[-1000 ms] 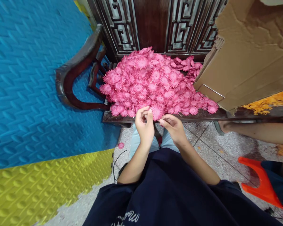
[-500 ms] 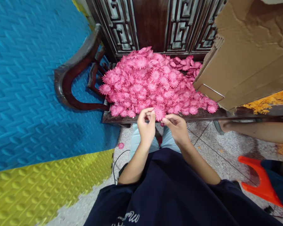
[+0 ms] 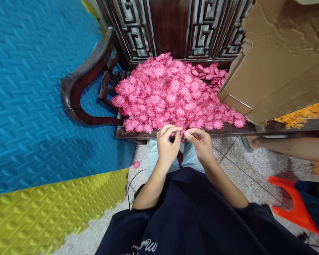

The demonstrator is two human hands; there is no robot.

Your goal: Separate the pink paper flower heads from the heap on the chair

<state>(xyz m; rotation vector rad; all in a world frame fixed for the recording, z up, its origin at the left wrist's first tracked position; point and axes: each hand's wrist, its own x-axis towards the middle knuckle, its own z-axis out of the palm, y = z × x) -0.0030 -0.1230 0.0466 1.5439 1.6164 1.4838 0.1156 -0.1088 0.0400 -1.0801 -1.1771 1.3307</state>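
At the front edge of the dark carved wooden bench (image 3: pixel 228 130), both hands are brought together just below a large heap of pink fabric daisy-shaped flowers (image 3: pixel 172 95). The left hand (image 3: pixel 168 146) is held with thumb and forefinger pressed together in a pinching grip, and the right hand (image 3: pixel 201 144) is shown in the same pinched grip, its fingertips almost meeting those of the left. Between the two grips a small pink piece (image 3: pixel 182 135) is pinched (too small and too hidden for its shape to be told); it is held just in front of the heap's nearest flowers, over the bench edge. A brown corrugated cardboard box (image 3: pixel 279 63) is leaned on the bench at the right, touching the heap. One stray pink flower (image 3: pixel 136 164) is seen on the speckled floor (image 3: pixel 255 166), beside blue foam matting (image 3: pixel 37 92). Another person's bare forearm (image 3: pixel 289 148) is stretched in from the right, near an orange plastic stool (image 3: pixel 292 205).
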